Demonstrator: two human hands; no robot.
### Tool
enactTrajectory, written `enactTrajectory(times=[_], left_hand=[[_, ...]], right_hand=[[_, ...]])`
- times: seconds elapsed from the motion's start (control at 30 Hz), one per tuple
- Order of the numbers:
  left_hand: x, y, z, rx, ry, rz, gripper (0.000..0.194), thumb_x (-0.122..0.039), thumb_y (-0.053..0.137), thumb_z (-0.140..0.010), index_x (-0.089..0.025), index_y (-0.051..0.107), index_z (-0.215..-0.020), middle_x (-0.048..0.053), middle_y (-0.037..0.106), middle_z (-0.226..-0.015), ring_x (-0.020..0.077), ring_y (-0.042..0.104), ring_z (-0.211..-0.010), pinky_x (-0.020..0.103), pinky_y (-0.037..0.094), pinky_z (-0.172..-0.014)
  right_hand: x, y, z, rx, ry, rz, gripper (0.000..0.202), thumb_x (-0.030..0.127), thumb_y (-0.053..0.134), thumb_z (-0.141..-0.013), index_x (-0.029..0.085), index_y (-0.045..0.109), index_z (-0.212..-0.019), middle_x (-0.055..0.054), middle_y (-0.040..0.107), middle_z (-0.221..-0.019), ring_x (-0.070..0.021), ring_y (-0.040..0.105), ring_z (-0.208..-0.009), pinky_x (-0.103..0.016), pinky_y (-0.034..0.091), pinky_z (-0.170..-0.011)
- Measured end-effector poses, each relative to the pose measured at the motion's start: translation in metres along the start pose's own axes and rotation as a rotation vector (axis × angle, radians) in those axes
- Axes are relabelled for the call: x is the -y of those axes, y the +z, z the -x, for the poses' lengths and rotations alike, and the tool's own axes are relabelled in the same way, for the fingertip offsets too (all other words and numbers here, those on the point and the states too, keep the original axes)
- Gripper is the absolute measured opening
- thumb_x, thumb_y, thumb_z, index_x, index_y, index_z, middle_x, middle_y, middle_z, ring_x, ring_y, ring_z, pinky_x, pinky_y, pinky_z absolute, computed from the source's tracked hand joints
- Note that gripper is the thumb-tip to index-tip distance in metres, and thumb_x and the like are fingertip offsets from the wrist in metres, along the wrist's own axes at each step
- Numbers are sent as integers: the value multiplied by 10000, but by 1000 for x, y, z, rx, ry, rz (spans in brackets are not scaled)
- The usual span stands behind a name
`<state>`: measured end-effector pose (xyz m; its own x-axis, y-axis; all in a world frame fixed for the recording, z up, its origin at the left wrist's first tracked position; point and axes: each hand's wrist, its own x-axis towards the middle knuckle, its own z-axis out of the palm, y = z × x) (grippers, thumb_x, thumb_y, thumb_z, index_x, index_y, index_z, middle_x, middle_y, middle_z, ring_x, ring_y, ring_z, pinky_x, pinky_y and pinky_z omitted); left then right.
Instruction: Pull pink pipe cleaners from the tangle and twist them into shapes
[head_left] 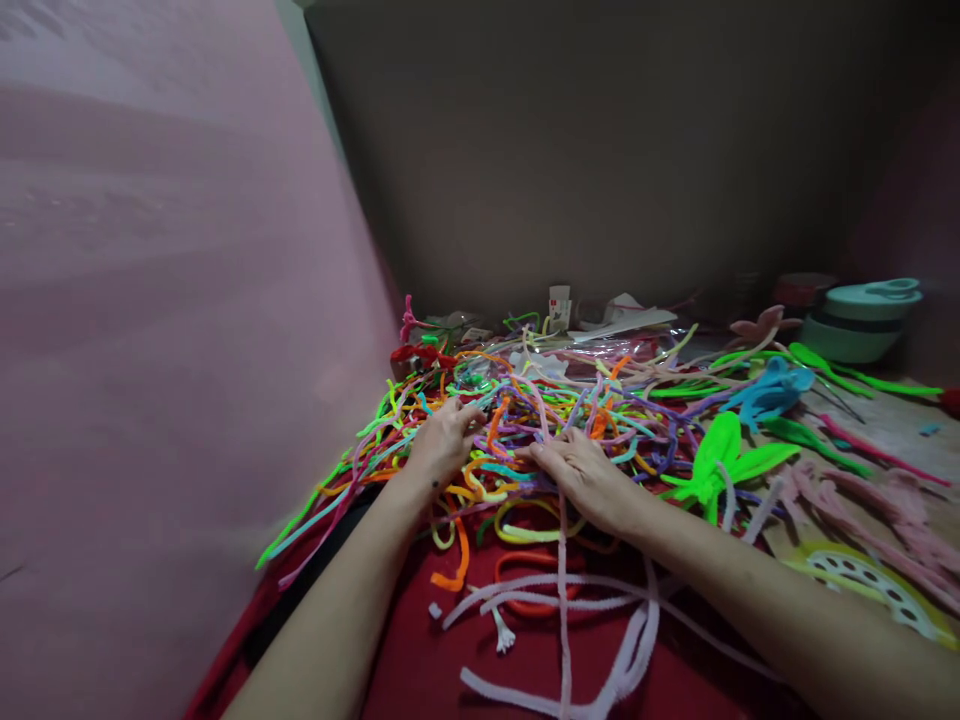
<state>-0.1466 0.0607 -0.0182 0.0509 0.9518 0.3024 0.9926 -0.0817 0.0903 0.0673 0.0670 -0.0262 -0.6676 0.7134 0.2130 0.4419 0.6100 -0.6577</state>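
Observation:
A tangled heap of many-coloured pipe cleaners (pixel 517 470) spreads out in front of me. My right hand (pixel 585 480) is closed at the heap's near right side, thumb and fingers pinching a pale pink pipe cleaner (pixel 563 600) that hangs down toward me. At the left of the heap is my left hand (pixel 450 438), its fingers curled in among the strands; what they grip, if anything, is hidden. Lilac pipe cleaners (pixel 630 660) lie bent on the red cloth (pixel 427 660) below my hands. Close to my right forearm sits a bright green leaf-shaped piece (pixel 716 465).
A pink wall (pixel 180 330) rises close on the left. Behind the heap are clear plastic wrappers and a small white box (pixel 559 308). Rightward lie a blue bent piece (pixel 769 392), a yellow-and-white disc with holes (pixel 874 590) and a turquoise lidded container (pixel 855 335).

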Motion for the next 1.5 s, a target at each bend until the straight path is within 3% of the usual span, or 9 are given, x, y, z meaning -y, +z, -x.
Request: enactTrajectory(times=[0.17,0.47,0.57,0.7,0.83,1.03,1.17,1.33,1.5], left_hand=[[-6,-6,4,2,77,-160,153,-230,474,-797,-213,614,-857,45,538,-946,148,546,-718,243,368,-561],[1,-38,3,7,307,117,171,-158,437,-827,-171,554,-703,17,557,-707,149,457,-746,257,367,-688],[3,-57,8,90,280,244,168,-219,467,-829,-175,580,-713,8,565,-721,139,466,-749,246,375,-688],[-4,-79,20,161,84,573,152,-309,550,-786,-167,602,-770,7,596,-752,125,518,-725,236,405,-671],[-14,-92,28,-91,-106,950,79,-220,613,-738,-144,596,-723,5,594,-701,108,542,-692,219,396,-634],[-2,-99,24,-420,6,1666,139,-136,513,-775,-128,533,-637,-34,484,-556,45,435,-514,223,337,-516],[11,-108,22,-545,0,2008,204,-151,399,-871,-144,525,-711,-51,604,-678,3,463,-500,195,333,-498],[8,-112,23,-563,15,2043,346,-253,290,-936,-158,541,-717,-42,656,-865,-23,515,-562,156,347,-503],[-15,-97,24,-428,82,1748,144,-185,495,-802,-149,601,-711,18,659,-876,38,491,-569,179,387,-515]], right_hand=[[-2,2,-2,-43,28,-59,489,368,216,-904,228,628,-683,-25,651,-834,-211,463,-832,-333,336,-784],[-4,-1,-7,-20,19,-41,471,320,207,-912,197,662,-894,-45,660,-872,-195,501,-840,-313,338,-786],[-7,1,-9,-17,7,-2,447,324,225,-910,218,654,-979,-40,662,-880,-191,517,-835,-308,345,-784],[-10,2,-12,-27,48,1,444,351,233,-909,239,640,-1047,-36,665,-934,-206,525,-864,-325,345,-802],[-12,2,-13,-18,49,-57,445,356,246,-904,226,650,-1035,-40,668,-952,-211,531,-875,-320,355,-799],[-10,0,-14,-23,86,-83,453,363,261,-895,213,689,-890,-32,669,-844,-199,542,-808,-308,372,-759],[-10,0,-15,-25,89,-127,443,356,266,-893,211,685,-886,-33,663,-848,-192,540,-793,-293,378,-734],[-12,1,-15,-39,69,-170,417,347,286,-884,213,681,-865,-21,653,-800,-181,530,-775,-269,376,-711],[-11,2,-15,-64,84,-170,443,380,294,-878,188,665,-730,-14,598,-658,-162,497,-664,-253,362,-640]])
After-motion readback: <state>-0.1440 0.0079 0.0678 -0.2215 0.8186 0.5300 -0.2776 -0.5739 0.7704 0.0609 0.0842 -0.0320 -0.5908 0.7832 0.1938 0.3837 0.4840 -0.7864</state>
